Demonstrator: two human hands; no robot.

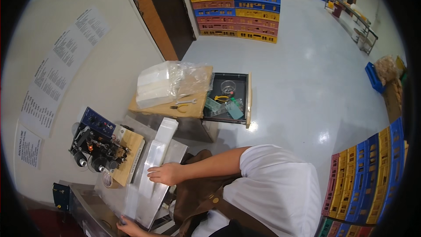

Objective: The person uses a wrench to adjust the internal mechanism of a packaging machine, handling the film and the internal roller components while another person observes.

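My right hand (166, 173) rests palm down, fingers slightly spread, on clear plastic sleeves or bags (154, 154) fanned along a metal work surface (172, 151). My left hand (130, 227) is low in the view, beside the near end of a clear plastic strip (131, 200); whether it grips the strip cannot be told. Left of the sleeves stands a coding machine with a blue control panel (98, 122), black rollers and a small orange light, on a wooden base (126, 161). A roll of tape (110, 181) lies at the base's corner.
A side cabinet (194, 113) holds a large bag of plastic sleeves (154, 84), a wrench (186, 101) and yellow-handled pliers (181, 107). Its open drawer (249, 98) juts out, with more pliers (221, 98) inside. Stacked crates (235, 10) stand beyond, others (365, 174) at right.
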